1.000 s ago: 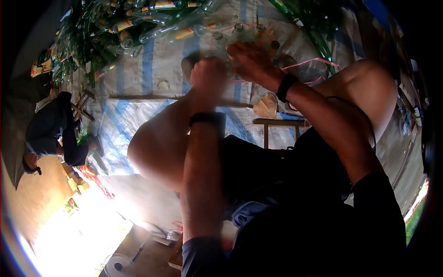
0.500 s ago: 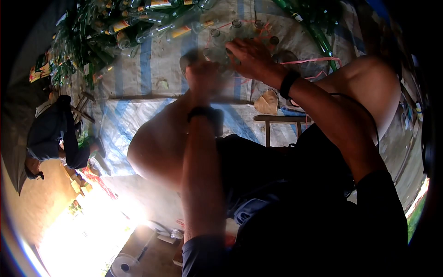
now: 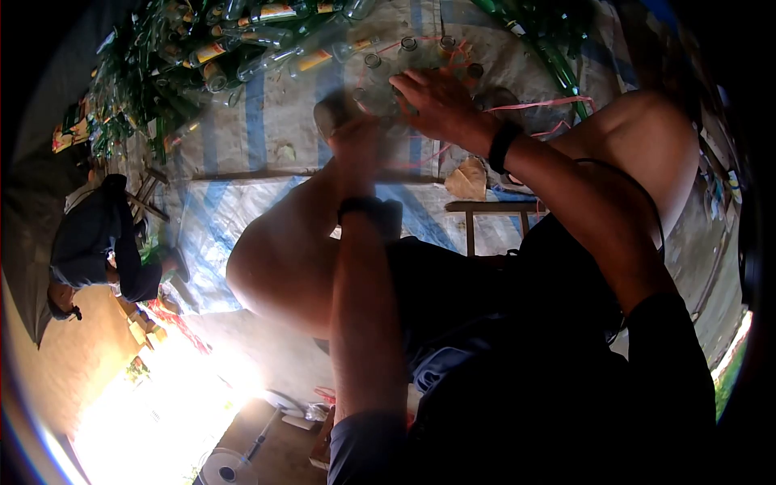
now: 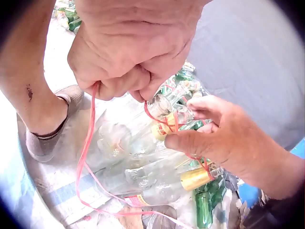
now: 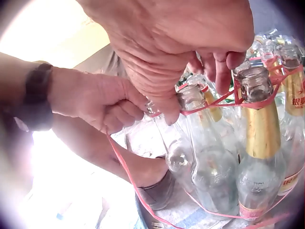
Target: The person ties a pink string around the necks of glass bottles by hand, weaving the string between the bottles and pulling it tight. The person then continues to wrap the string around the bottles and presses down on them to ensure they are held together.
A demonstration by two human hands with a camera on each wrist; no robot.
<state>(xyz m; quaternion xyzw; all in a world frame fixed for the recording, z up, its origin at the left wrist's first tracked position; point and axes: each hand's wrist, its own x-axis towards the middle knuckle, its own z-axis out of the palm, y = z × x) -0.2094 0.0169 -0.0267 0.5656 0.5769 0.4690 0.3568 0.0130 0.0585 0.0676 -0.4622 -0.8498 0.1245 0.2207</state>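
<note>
My left hand (image 4: 133, 52) is a curled fist that grips pink plastic twine (image 4: 87, 138); one length hangs in a loop and another runs taut to the bottles. Clear glass bottles (image 5: 214, 167), several with gold foil necks, stand upright in a cluster, and the twine is wound round their necks. Over the near side of this cluster, my right hand (image 5: 176, 47) holds a bottle neck (image 5: 193, 98) between thumb and fingers. In the head view the left hand (image 3: 354, 137) is blurred, just left of the right hand (image 3: 440, 103).
A heap of green and clear bottles (image 3: 218, 48) lies at the far left, with more green bottles (image 3: 558, 69) at the far right. Striped sheeting (image 3: 267, 121) covers the ground. A shoe (image 3: 330, 113) is beside the cluster. Another person (image 3: 93, 234) sits at the left.
My left hand has drawn a little left and back towards my body, away from the bottles, with the twine in it. The right hand stays almost in place at the bottle necks.
</note>
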